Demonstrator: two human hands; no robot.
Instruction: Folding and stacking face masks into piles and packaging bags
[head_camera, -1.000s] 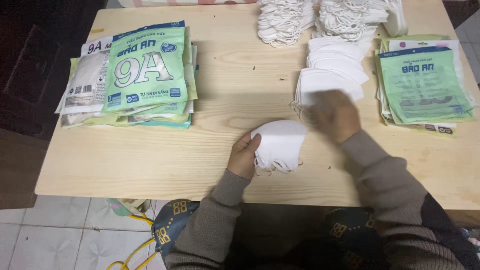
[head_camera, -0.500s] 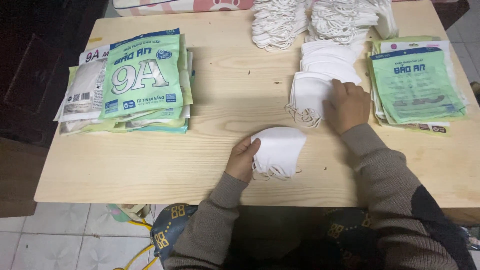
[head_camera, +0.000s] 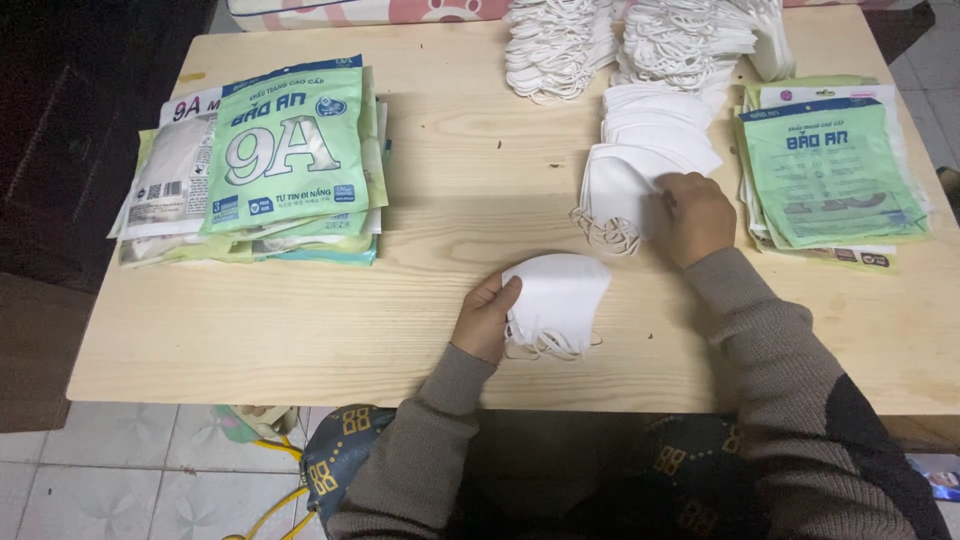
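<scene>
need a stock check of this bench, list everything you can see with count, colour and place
wooden table: one, pale wood, fills most of the view
folded masks: a small stack, white, near table edge under the left hand
row of masks: overlapping, count unclear, white, right of centre
mask bundles: two heaps, white, far edge
filled packets: one pile, green and white, left side
flat packets: one pile, green, right side
tiled floor: pale, below the table
yellow cable: one, on the floor
left hand: grips the folded masks
right hand: on the near end of the row of masks
sleeves: two, grey-brown
</scene>
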